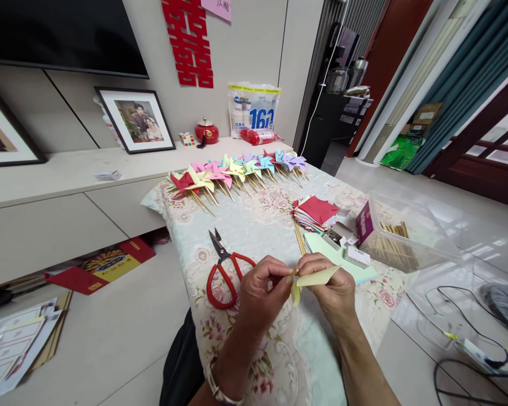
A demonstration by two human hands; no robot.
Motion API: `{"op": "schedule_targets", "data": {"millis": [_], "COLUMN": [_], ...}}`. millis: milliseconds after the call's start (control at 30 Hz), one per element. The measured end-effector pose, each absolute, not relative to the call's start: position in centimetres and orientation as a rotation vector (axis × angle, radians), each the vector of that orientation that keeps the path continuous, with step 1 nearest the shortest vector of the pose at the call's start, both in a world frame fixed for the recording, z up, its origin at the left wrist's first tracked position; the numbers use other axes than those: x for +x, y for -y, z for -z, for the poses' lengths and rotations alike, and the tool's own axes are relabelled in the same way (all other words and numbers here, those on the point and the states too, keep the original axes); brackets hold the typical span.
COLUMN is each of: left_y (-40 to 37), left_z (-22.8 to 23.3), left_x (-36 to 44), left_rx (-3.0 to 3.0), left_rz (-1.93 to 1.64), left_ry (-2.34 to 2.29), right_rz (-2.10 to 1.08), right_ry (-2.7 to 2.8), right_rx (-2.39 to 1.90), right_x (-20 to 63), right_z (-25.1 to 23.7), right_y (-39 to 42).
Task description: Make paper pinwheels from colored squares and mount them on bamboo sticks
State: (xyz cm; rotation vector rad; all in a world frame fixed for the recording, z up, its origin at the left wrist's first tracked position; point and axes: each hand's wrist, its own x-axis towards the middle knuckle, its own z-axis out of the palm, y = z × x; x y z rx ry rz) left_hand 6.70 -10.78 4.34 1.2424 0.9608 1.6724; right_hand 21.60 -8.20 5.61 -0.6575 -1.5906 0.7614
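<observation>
Papers [14, 344] lie scattered on the floor at your far left, with a red and yellow box [104, 265] pushed partly under the low cabinet [46, 225]. On that cabinet a framed photo [138, 119] leans against the wall, and further along sit a small puzzle cube [187, 138] and a red pot [206, 131]. Moving onto the table [254, 225] with its flowered cloth, you see a row of finished paper pinwheels [237, 169] lined up along the far edge, sticks pointing toward you. Red-handled scissors [225, 269] lie closed on the cloth just beside your left hand [260, 293]. That hand is curled narrow, its thumb and fingertips pinched on a thin wooden stick [294, 272] at the point where it meets the yellow paper [315, 279]. Your right hand [332, 285] is closed on the yellow paper, holding it above the cloth with one folded corner hanging down between your two hands. Beyond your right hand a pale green sheet [336, 256] lies flat, with loose sticks [299, 237] at its left edge, a stack of coloured paper squares [315, 213] topped in red behind it, and small boxes [342, 239] resting near its far side. Further right a clear plastic tub [406, 231] holds more sticks, and dark cables [469, 327] trail over the floor at the far right.
</observation>
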Motion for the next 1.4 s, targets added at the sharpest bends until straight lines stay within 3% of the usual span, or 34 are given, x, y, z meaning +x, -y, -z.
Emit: {"op": "schedule_targets", "data": {"millis": [467, 1400], "left_y": [10.8, 11.0], "left_z": [-4.1, -4.4], "left_x": [6.6, 6.9], "left_rx": [1.59, 1.588], "left_rz": [-1.785, -1.764], "left_ry": [-0.97, -0.949], "right_rz": [-0.929, -0.671], "right_ry": [1.444, 1.635], "right_rx": [-0.646, -0.672], "right_x": [21.2, 21.7], "right_z": [-5.3, -4.8], "right_y": [8.4, 8.6]}}
